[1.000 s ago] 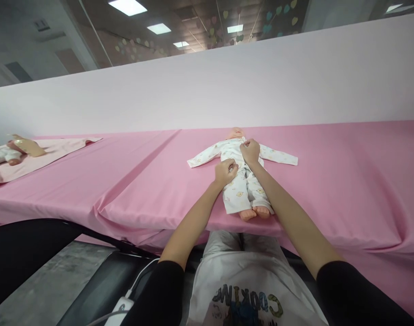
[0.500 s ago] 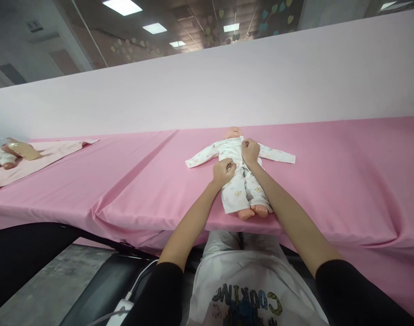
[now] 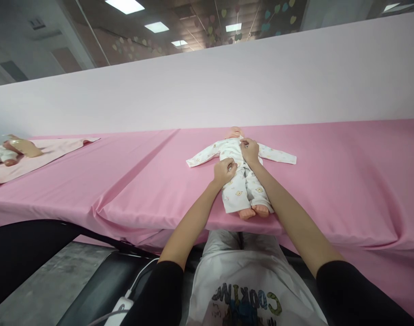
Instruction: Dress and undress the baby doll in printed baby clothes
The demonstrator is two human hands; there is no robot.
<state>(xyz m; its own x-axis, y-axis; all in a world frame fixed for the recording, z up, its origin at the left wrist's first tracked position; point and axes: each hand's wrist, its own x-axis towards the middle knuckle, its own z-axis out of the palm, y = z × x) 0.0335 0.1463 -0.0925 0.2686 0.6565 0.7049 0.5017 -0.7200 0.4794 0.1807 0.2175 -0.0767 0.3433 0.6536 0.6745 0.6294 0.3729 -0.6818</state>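
A baby doll (image 3: 256,211) lies on its back on the pink-covered table, bare feet toward me. It wears a white patterned baby shirt (image 3: 230,147), sleeves spread to both sides, and matching trousers (image 3: 237,192). At the chest my right hand (image 3: 250,151) is closed in a pinch on the shirt front, a small point of white cloth standing up by its fingertips. My left hand (image 3: 225,172) is curled closed against the doll's waist, at the shirt's lower side. What its fingers hold is hidden. Only the lower part of the doll's head shows above the collar.
At the far left a pump bottle (image 3: 28,147) lies beside another doll (image 3: 5,155) on a pale pink cloth (image 3: 62,147). A white partition (image 3: 207,90) runs behind the table. Below the left forearm are a black seat (image 3: 94,285) and a white power strip (image 3: 117,312).
My right hand shifts very slightly at the chest, and a bit of shirt cloth now sticks up at its fingertips. My left hand stays at the waist. The view sways a little.
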